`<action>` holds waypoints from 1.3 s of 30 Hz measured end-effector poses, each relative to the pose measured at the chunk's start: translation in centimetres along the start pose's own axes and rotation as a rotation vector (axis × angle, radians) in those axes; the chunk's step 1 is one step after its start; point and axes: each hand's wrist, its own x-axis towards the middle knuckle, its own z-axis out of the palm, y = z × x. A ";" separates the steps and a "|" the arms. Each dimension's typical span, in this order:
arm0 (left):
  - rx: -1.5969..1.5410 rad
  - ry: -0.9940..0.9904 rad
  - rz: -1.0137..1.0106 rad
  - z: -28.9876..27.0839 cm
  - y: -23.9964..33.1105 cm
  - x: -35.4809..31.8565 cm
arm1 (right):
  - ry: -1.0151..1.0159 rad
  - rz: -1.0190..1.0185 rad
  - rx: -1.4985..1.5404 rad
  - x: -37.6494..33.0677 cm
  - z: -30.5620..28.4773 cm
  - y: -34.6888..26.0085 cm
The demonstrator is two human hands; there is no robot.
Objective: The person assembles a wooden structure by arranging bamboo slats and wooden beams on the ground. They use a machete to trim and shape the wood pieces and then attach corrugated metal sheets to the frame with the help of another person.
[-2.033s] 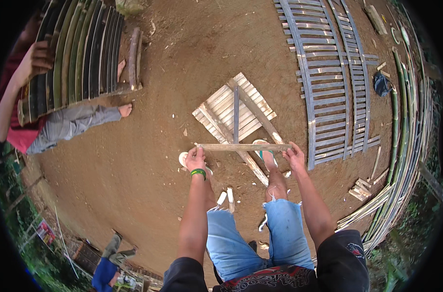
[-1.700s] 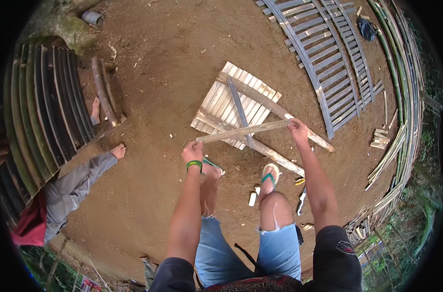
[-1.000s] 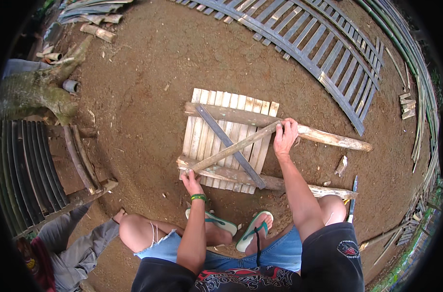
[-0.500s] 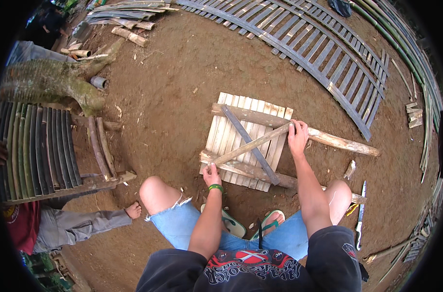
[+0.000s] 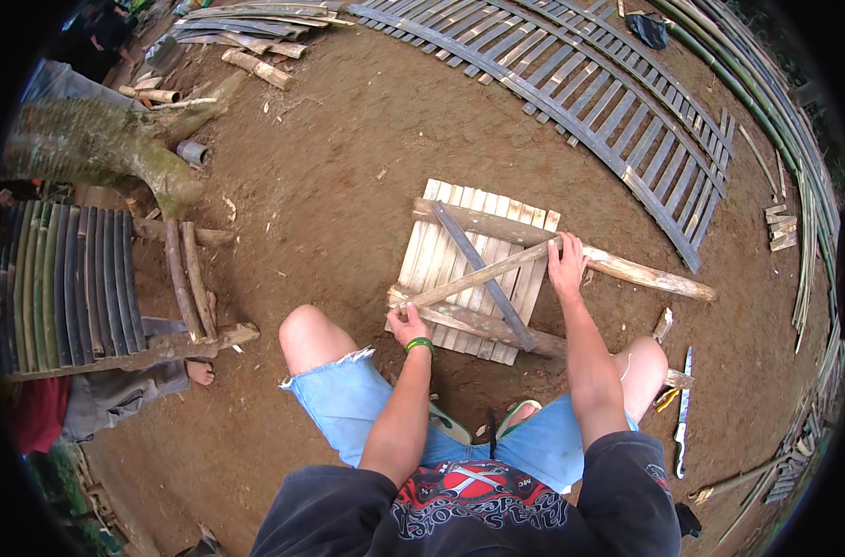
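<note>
In front of my knees a panel of pale wooden slats (image 5: 422, 251) lies on the ground, crossed by two round poles, an upper pole (image 5: 645, 273) and a lower pole (image 5: 460, 321). A dark flat strip (image 5: 469, 252) runs diagonally between the poles. Over it a light brown strip (image 5: 486, 273) forms an X. My left hand (image 5: 408, 325) pinches this strip's near left end by the lower pole. At its far right end, beside the upper pole, my right hand (image 5: 566, 267) has its fingers closed on the strip.
On the dirt to my right lie a long blade with a white handle (image 5: 681, 449) and a yellow-handled tool (image 5: 665, 399). Long slatted frames (image 5: 617, 167) stretch across the far right. At left, a person's foot (image 5: 200, 372) shows beside a bamboo-slatted bench (image 5: 65, 283).
The view has shifted slightly. Both my hands stay at the ends of the light brown strip. The person at left has drawn the leg back toward the bench.
</note>
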 end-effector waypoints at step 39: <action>0.905 -0.483 0.750 3.8 7.8 -0.5 | 0.144 0.064 -0.385 2.9 2.9 -3.5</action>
